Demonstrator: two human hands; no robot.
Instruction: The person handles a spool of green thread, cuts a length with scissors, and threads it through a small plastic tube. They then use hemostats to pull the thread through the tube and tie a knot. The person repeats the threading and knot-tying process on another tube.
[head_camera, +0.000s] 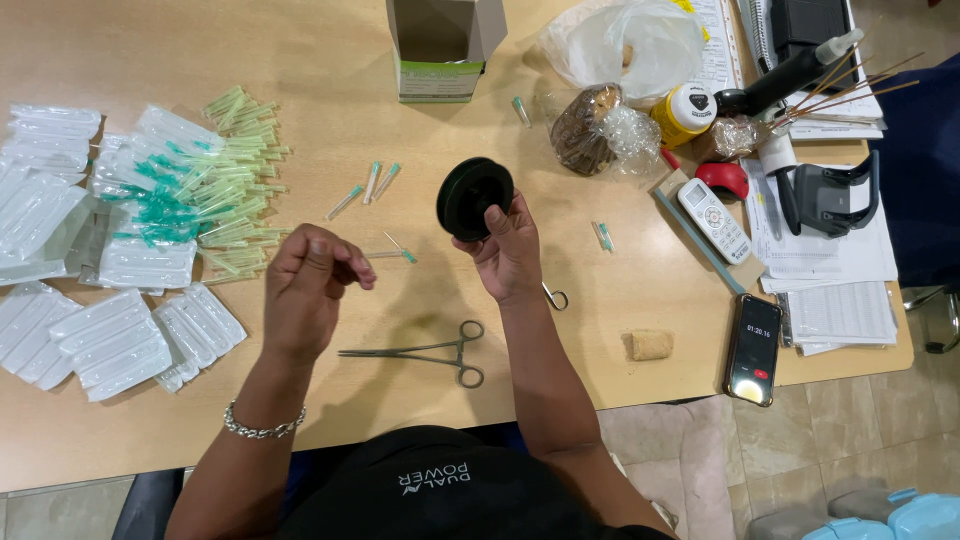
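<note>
while held upright, black round spool (474, 197), glossy, right hand (512, 255)

A pale wooden table (330, 40) carries it all. At nine o'clock, clear plastic blister packs (120, 335) lie in heaps, and just beside them a pile of green-capped needles (225, 185). Near the centre, steel forceps (425, 352) lie flat, with three loose capped needles (365, 187) above them. At twelve o'clock stands an open cardboard box (440, 45). Over at three o'clock: a white remote (713, 220), papers (830, 255), and a black phone (753, 349) at the edge, a small cork-coloured roll (650, 345) just beside it.
</note>
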